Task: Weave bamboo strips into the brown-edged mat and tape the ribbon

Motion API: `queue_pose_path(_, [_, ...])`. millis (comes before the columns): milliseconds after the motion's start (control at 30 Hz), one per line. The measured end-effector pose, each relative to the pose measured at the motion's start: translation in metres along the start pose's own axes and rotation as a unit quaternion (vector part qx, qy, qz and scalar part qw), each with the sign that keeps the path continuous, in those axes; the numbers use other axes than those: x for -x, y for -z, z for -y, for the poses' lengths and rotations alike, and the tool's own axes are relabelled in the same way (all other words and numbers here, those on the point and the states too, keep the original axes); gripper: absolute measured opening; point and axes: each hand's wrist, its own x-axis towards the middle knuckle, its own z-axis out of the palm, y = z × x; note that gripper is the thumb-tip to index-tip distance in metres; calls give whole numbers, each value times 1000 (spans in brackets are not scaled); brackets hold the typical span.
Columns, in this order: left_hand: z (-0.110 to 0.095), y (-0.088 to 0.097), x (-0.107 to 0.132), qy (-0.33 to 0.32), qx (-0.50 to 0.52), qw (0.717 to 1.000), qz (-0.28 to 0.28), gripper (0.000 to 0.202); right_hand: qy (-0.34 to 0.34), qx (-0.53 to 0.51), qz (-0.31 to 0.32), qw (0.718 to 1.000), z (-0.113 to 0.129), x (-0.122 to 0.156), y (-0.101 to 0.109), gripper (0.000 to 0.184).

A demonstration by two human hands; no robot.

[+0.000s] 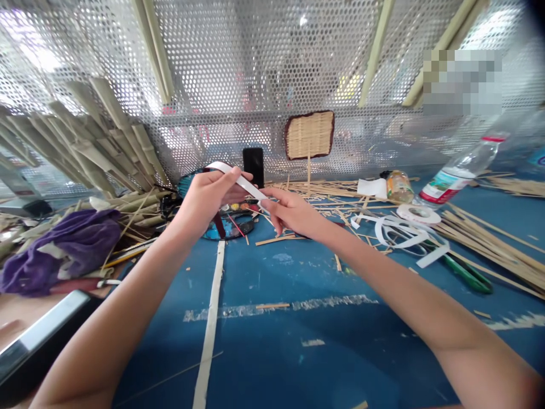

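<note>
A narrow white strip of tape or ribbon (250,186) is stretched between my two hands above the blue table. My left hand (210,196) pinches it between thumb and fingers, and its far end curls up over the fingers. At the other end, my right hand (293,213) grips the strip with thumb and fingertips. Below my left hand lies a round blue dish or palette (240,227) with dark and coloured patches, partly hidden by the hand. A black phone (254,165) stands upright just behind the hands.
Thin bamboo strips (489,241) lie right, near a tape roll (418,214), loose white ribbon (398,234), green-handled tool (468,270) and plastic bottle (447,182). A woven fan (310,135) stands against the perforated metal screen (255,68). Left are bamboo poles (114,142) and purple cloth (63,244).
</note>
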Motion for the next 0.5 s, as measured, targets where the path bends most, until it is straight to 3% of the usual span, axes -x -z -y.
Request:
queue_pose_path(200, [-1, 2, -1, 3, -6, 1000, -14, 32, -21, 18, -16, 1000, -2, 0, -2, 37])
queue_pose_path(500, [2, 0, 0, -16, 6, 1000, 4, 34, -41, -16, -22, 999, 1, -1, -6, 27])
